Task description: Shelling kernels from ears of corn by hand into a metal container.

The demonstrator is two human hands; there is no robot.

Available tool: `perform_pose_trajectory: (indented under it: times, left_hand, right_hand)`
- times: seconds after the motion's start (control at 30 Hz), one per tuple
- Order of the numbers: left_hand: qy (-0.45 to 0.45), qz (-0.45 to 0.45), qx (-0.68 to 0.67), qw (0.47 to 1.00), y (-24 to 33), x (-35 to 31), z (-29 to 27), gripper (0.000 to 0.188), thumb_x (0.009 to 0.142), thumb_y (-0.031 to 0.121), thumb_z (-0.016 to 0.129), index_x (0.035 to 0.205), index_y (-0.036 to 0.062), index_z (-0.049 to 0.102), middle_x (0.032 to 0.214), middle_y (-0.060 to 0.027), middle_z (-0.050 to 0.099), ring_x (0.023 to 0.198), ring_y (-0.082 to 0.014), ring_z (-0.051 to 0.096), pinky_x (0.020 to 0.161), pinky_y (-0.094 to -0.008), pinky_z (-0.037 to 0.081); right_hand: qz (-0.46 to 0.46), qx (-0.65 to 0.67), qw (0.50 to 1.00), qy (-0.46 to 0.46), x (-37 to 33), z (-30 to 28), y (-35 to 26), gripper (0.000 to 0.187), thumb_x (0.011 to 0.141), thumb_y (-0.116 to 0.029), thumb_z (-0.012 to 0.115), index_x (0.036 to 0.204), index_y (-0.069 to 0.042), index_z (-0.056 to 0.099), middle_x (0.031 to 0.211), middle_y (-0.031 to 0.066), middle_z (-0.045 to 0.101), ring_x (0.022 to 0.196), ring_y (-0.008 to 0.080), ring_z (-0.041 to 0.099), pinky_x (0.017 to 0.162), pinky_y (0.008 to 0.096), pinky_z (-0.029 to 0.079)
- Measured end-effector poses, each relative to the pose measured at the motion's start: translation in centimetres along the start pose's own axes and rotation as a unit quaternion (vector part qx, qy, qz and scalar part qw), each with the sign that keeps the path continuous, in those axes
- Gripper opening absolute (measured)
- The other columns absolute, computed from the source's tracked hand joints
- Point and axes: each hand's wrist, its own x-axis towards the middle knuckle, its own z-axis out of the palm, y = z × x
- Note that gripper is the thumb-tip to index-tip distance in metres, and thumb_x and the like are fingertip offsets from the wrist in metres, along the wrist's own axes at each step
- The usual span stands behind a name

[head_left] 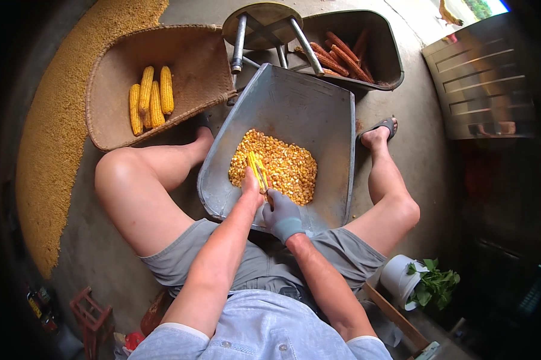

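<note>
At the far left, a heap of kernels point(57, 138) spreads over the floor point(96, 228); a careless foot could scatter it. Beside it, four yellow cobs point(166, 90) lie together toward the near left corner of the basket point(195, 66); a knock from the left knee point(119, 165) might set them rolling. Between the legs stands the metal pan point(312, 96), its loose corn point(288, 168) pooled toward the near edge, so a shift of the thighs could tilt it and spill some there. Over that pool, inside the near left part of the pan, the bare left hand point(252, 186) grips a partly stripped ear point(255, 165). The gloved right hand point(282, 215) is curled around what looks like a slim tool point(263, 181), partly hidden at the ear's lower end. If the tool skids off the ear, it could catch the left hand, which wears no glove. Past the pan's far edge, the stool point(264, 33) could topple into the pan if bumped. Rightmost, red cores point(342, 57) are heaped against the right side of the dark tub point(389, 60); more piled there might slide over its edge.
</note>
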Motion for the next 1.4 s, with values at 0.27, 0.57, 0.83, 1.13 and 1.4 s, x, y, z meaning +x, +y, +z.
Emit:
perform_pose_trajectory:
  times: [0.27, 0.57, 0.83, 1.13, 1.4]
  left_hand:
    - [0.06, 0.076, 0.097, 0.991, 0.7, 1.8, -3.6, 0.057, 0.095, 0.051, 0.036, 0.119, 0.0022, 0.052, 0.091, -0.0152, 0.063, 0.083, -0.027, 0.063, 0.068, -0.0426, 0.053]
    - [0.041, 0.048, -0.071, 0.996, 2.6, -0.7, -4.0, 0.05, 0.098, 0.051, 0.027, 0.102, 0.0103, 0.055, 0.073, -0.0101, 0.059, 0.059, -0.0228, 0.057, 0.053, -0.0395, 0.048]
    - [0.052, 0.023, -0.046, 0.997, 2.3, -0.6, -4.0, 0.053, 0.097, 0.053, 0.025, 0.1, 0.009, 0.055, 0.071, -0.0101, 0.058, 0.056, -0.0215, 0.055, 0.049, -0.0377, 0.047]
    - [0.06, 0.012, -0.078, 0.995, 2.8, -1.3, -3.6, 0.053, 0.096, 0.052, 0.035, 0.109, 0.0036, 0.052, 0.082, -0.0123, 0.06, 0.066, -0.0227, 0.061, 0.052, -0.0365, 0.05]
    - [0.081, 0.014, -0.017, 0.996, 3.2, -2.2, -3.2, 0.056, 0.095, 0.054, 0.035, 0.118, 0.0063, 0.052, 0.095, -0.0126, 0.061, 0.08, -0.024, 0.063, 0.064, -0.0395, 0.053]
  right_hand:
    - [-0.017, -0.001, 0.999, -0.049, 2.9, -0.5, -4.4, 0.029, 0.082, -0.021, 0.058, 0.108, -0.008, 0.057, 0.093, 0.023, 0.062, 0.084, 0.0401, 0.061, 0.075, 0.0476, 0.048]
    - [-0.108, -0.039, 0.993, 0.009, -2.8, -2.3, -4.0, 0.03, 0.079, -0.015, 0.059, 0.107, -0.008, 0.055, 0.082, 0.0221, 0.059, 0.073, 0.0404, 0.058, 0.064, 0.0501, 0.046]
    - [-0.075, -0.036, 0.996, -0.025, -2.1, -2.6, -5.1, 0.028, 0.08, -0.016, 0.058, 0.107, -0.009, 0.054, 0.081, 0.0225, 0.06, 0.072, 0.0411, 0.059, 0.065, 0.0513, 0.047]
    - [0.01, -0.012, 0.996, -0.088, 0.1, -2.9, -7.2, 0.031, 0.083, -0.019, 0.054, 0.112, -0.008, 0.054, 0.094, 0.0248, 0.062, 0.083, 0.0428, 0.061, 0.074, 0.0498, 0.049]
    - [-0.029, -0.02, 0.997, -0.075, 2.2, -2.3, -4.8, 0.025, 0.08, -0.015, 0.056, 0.102, -0.005, 0.058, 0.088, 0.0242, 0.063, 0.084, 0.041, 0.061, 0.075, 0.0491, 0.049]
